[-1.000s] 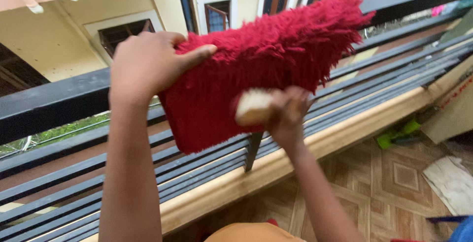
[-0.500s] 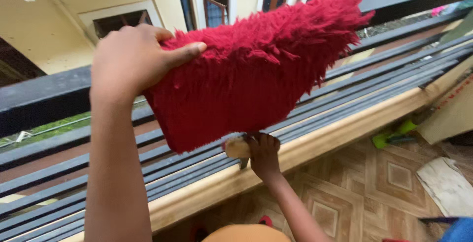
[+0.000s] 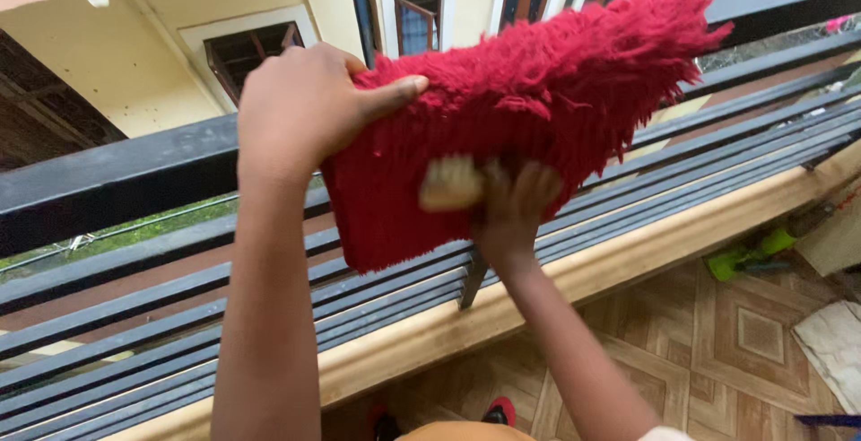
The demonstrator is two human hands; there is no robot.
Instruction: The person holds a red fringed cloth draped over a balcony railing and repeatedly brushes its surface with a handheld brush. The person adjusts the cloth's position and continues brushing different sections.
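Note:
A shaggy red mat hangs over the top bar of a dark balcony railing. My left hand grips the mat's upper left corner, thumb lying across the pile. My right hand is closed on a pale, light-coloured brush and presses it against the mat's lower middle. The brush is blurred.
The railing's horizontal bars run across the view above a wooden sill. Patterned floor tiles lie below right, with a green object and a pale sheet on them. A yellow building stands beyond.
My right hand has swept the brush down below the mat's bottom edge and back up onto its lower middle. My left hand kept its grip on the corner.

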